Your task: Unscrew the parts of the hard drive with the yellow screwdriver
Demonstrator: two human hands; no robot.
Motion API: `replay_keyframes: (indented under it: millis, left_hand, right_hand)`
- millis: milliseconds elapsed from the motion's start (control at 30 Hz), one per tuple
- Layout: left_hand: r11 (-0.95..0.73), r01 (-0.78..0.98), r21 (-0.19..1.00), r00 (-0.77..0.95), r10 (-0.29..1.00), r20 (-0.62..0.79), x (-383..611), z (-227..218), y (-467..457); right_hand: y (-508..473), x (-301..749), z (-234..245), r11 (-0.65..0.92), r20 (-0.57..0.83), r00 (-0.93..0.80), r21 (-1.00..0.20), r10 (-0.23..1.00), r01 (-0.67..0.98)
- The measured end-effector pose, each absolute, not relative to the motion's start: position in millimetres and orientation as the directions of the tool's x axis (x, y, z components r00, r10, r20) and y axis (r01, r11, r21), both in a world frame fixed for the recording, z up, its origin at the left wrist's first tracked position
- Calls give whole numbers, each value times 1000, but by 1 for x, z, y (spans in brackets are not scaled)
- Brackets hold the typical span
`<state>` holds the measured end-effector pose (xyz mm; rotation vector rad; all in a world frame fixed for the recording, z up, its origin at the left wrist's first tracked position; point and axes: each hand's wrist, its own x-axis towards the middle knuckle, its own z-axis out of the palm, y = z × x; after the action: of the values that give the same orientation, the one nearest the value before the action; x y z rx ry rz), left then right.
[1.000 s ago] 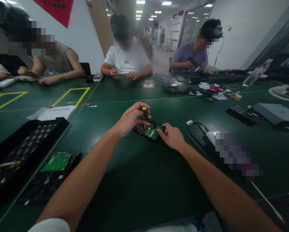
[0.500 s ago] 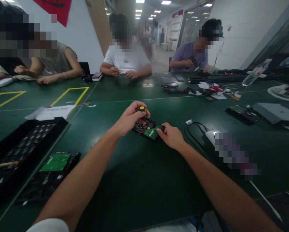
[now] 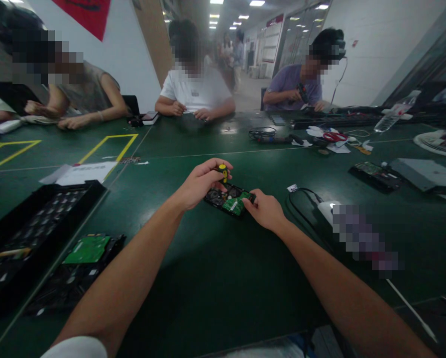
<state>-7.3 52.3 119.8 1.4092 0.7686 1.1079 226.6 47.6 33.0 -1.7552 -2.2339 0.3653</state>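
A black hard drive [image 3: 227, 199] with a green circuit board facing up lies on the dark green table [image 3: 215, 278] in front of me. My left hand [image 3: 199, 183] is closed round a small screwdriver [image 3: 222, 172] with a black and yellow handle, held upright with its tip down on the drive. My right hand [image 3: 266, 211] grips the drive's right end, fingers pinched on its edge.
A black tray [image 3: 29, 233] and another drive with a green board [image 3: 86, 250] sit at my near left. A white device with a black cable [image 3: 305, 199] lies to the right. Three other people sit along the far edge; scissors, cables and parts lie far right.
The screwdriver handle has shifted slightly within my left fingers, as if turning. The drive and my right hand stay where they were.
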Motion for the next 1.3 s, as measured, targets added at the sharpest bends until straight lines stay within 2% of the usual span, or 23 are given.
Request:
replay_keyframes:
  millis: [400, 567, 733, 867, 1300]
  left_hand:
    - [-100, -204, 974, 352, 921, 168, -13, 117, 59]
    - [-41, -217, 975, 346, 931, 116, -14, 119, 59]
    - [20, -233, 972, 299, 953, 52, -13, 127, 53]
    - [-5, -262, 965, 244, 967, 71, -13, 132, 50]
    - [-50, -95, 994, 225, 972, 70, -16, 138, 47]
  right_hand:
    - [48, 227, 33, 222, 35, -226, -373, 974, 901]
    - [48, 226, 35, 219, 38, -222, -376, 974, 900]
    - [47, 226, 36, 216, 32, -221, -387, 975, 897]
    - [47, 226, 35, 214, 28, -222, -400, 975, 891]
    - [49, 227, 33, 223, 41, -225, -390, 974, 893]
